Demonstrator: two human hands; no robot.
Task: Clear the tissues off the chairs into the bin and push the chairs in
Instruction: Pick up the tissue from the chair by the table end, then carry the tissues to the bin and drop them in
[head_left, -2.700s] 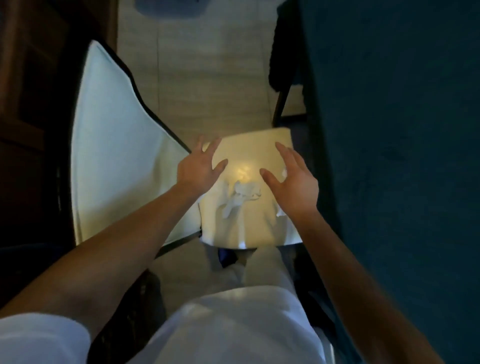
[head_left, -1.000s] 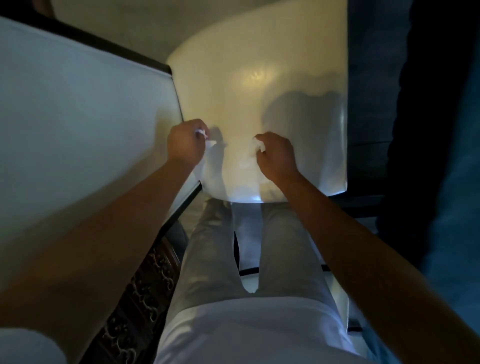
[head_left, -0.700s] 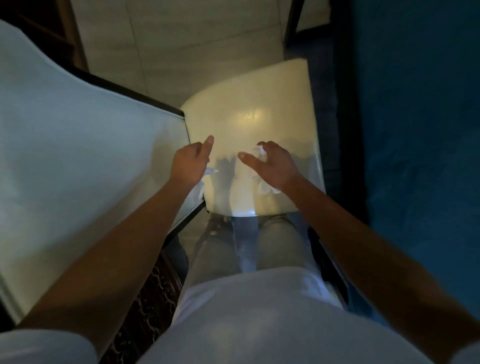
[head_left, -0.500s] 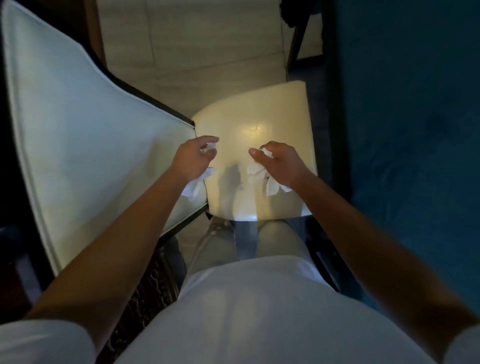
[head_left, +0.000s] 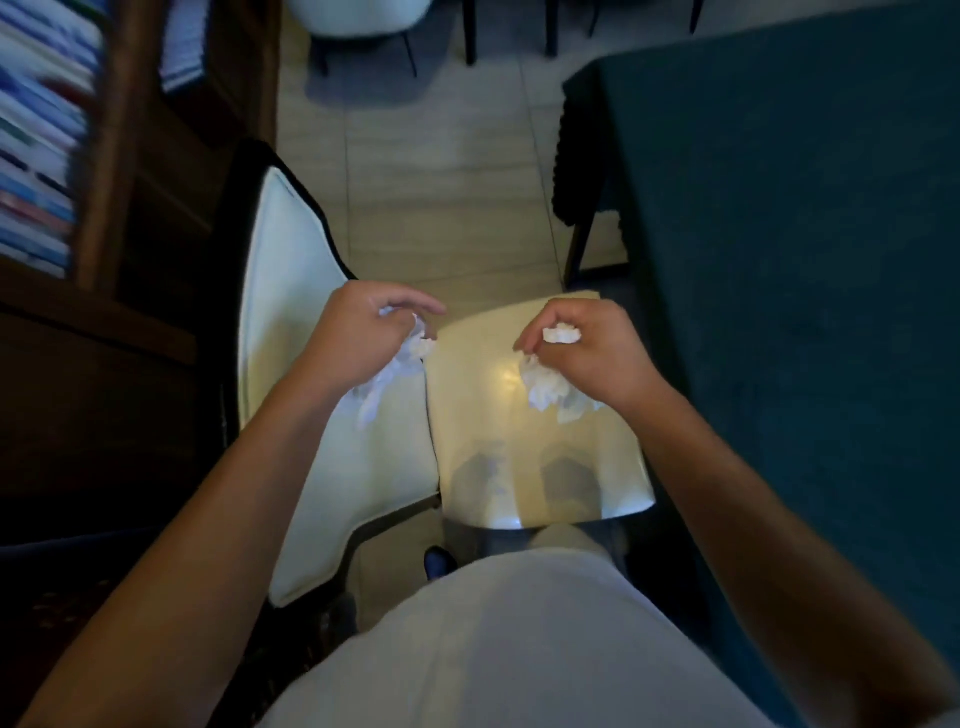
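Here, seen from the head camera looking down: both hands raised above a chair, each with crumpled white tissue in it. Left hand (head_left: 363, 325) curls its fingers around a tissue wad (head_left: 397, 371); a loose tail of it hangs down below the palm, in front of the chair's backrest (head_left: 291, 322). Right hand (head_left: 587, 343) pinches a second tissue wad (head_left: 550, 387) between thumb and curled fingers, with a small bit showing at the top of the grip and the bulk hanging beneath, over the seat (head_left: 519, 457). Neither wad touches the seat; two soft shadows fall on the glossy cream cushion toward its near edge. The seat carries a bright highlight near its middle. The chair stands with its pale, dark-edged backrest to the left and the seat to the right, just beside a tabletop (head_left: 779, 260) covered in dark teal cloth, which fills the right side of the view. A dark table leg (head_left: 579, 249) shows at the far corner. Floor (head_left: 441, 171) is light tile. On the left, a dark wooden bookshelf (head_left: 104, 156) with blurred rows of spines. At the top edge, the lower part of another pale chair (head_left: 358, 15) on thin dark legs. The person's white shirt (head_left: 519, 649) fills the bottom of the view, with a dark shoe tip (head_left: 439, 564) near the chair's front. No bin identifiable in view.
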